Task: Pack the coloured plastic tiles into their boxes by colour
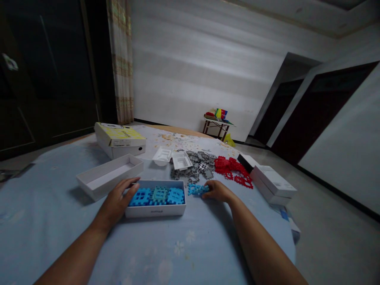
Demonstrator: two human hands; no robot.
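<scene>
An open white box [156, 210] stands in front of me, filled with blue and teal interlocking plastic building pieces [160, 195]. At its left end my left hand [117, 200] grips the wall, with the thumb near the front corner and the fingers toward the back. Just right of the box, my right hand [218, 191] has its fingers closed on light blue building pieces [196, 189] at table level. How many pieces it holds is hard to tell. Behind the box lies a heap of grey building pieces [194, 171], with red building pieces [233, 168] to its right.
Left of the box lies an empty white box half [111, 174]. A yellow and white carton [120, 140] stands behind it. Two white plastic trays [181, 161] rest by the grey heap. White boxes [273, 182] sit near the right edge of the cloth-covered table [166, 249].
</scene>
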